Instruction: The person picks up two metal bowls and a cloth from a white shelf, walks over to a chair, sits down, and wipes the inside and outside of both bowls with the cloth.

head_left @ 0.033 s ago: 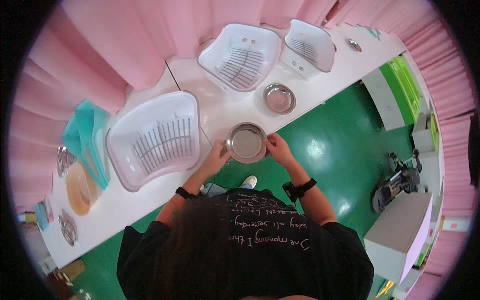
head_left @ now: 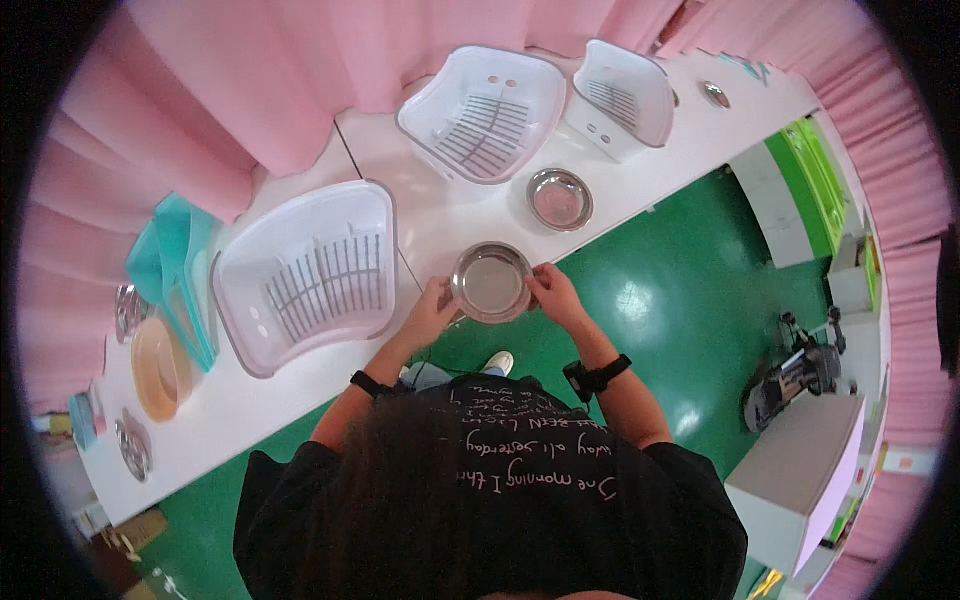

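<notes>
A round stainless steel bowl (head_left: 491, 282) is held level between my two hands at the table's front edge. My left hand (head_left: 433, 307) grips its left rim, fingers partly hidden under it. On the right rim, my right hand (head_left: 554, 293) pinches with thumb and fingers. Just beyond, a second steel bowl (head_left: 560, 199) rests on the white table (head_left: 430, 225). To the left of my left hand stands a large white dish rack basket (head_left: 240, 290) with grey slats inside. Another white basket (head_left: 425, 112) sits farther back.
A third white basket (head_left: 655, 95) and a small steel dish (head_left: 715, 94) stand at the far right. Leftward are teal plastic bins (head_left: 160, 255), an orange basin (head_left: 152, 370) and steel bowls (head_left: 132, 450). Pink curtains (head_left: 290, 60) hang behind; the floor (head_left: 660, 310) is green.
The held bowl and both hands have shifted very slightly away from me. My grip looks the same.
</notes>
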The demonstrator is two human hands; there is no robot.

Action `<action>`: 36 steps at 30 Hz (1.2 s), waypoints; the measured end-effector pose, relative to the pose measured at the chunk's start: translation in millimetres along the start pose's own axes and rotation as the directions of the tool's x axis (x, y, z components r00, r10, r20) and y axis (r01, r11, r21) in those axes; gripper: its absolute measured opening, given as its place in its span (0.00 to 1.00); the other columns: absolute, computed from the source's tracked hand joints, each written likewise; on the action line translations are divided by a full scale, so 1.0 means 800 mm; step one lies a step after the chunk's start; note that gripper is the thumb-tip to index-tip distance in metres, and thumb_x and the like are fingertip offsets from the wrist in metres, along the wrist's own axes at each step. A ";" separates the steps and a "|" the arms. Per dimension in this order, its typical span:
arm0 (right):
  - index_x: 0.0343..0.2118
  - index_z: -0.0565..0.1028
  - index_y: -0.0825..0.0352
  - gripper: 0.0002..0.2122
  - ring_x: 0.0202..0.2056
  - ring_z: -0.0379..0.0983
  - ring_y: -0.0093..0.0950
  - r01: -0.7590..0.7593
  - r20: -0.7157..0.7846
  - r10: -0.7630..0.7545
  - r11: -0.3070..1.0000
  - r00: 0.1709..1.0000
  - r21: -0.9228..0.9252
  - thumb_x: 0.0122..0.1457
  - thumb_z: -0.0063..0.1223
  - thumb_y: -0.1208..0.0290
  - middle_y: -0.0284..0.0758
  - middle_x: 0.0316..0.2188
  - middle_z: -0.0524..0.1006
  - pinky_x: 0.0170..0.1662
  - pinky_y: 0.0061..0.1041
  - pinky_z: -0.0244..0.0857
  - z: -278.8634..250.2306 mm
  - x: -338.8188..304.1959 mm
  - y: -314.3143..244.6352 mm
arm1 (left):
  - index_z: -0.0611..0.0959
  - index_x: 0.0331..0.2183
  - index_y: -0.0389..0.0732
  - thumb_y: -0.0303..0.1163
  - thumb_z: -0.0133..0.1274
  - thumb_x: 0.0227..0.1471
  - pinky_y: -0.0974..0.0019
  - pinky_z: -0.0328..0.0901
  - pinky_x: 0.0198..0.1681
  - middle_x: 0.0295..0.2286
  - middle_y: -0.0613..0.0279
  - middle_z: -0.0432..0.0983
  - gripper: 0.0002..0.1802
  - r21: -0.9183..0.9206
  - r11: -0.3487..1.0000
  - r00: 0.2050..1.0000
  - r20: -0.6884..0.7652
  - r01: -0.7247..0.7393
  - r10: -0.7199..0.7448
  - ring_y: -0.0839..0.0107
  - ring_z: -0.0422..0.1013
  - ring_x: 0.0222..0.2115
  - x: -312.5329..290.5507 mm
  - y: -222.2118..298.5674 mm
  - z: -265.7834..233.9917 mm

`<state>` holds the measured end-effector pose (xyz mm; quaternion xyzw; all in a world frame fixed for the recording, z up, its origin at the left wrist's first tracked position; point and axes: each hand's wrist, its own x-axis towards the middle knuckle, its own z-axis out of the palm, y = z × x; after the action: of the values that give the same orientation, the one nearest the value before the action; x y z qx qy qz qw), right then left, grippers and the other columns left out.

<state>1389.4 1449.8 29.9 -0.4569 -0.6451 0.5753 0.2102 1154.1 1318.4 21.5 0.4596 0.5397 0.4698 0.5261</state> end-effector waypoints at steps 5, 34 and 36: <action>0.37 0.67 0.73 0.12 0.21 0.73 0.27 0.014 0.091 -0.012 1.000 0.996 -0.020 0.58 0.49 0.68 0.39 0.22 0.75 0.25 0.25 0.66 -0.015 0.039 0.004 | 0.60 0.48 0.34 0.30 0.47 0.56 0.70 0.66 0.34 0.39 0.54 0.70 0.21 0.016 0.994 0.989 -0.104 0.105 -0.102 0.72 0.69 0.36 0.014 0.017 0.010; 0.47 0.55 0.70 0.18 0.12 0.64 0.23 0.007 -0.370 0.163 0.909 0.915 0.417 0.56 0.45 0.73 0.40 0.18 0.73 0.12 0.23 0.56 -0.082 0.098 -0.008 | 0.65 0.45 0.42 0.28 0.50 0.53 0.74 0.64 0.16 0.25 0.65 0.71 0.18 -0.102 0.981 0.981 -0.087 0.167 -0.176 0.76 0.68 0.21 0.016 0.000 -0.009; 0.47 0.56 0.69 0.17 0.13 0.65 0.23 0.030 -0.253 0.076 0.920 0.965 0.392 0.58 0.45 0.72 0.38 0.18 0.72 0.14 0.22 0.58 -0.075 0.078 -0.007 | 0.65 0.45 0.42 0.28 0.50 0.53 0.74 0.64 0.16 0.26 0.64 0.71 0.18 -0.116 0.980 0.983 -0.069 0.163 -0.172 0.76 0.68 0.21 0.019 0.003 -0.006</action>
<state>1404.2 1535.3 33.8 -0.4851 -0.4778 0.6295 0.3743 1148.8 1333.5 22.0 0.3641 0.5701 0.4704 0.5666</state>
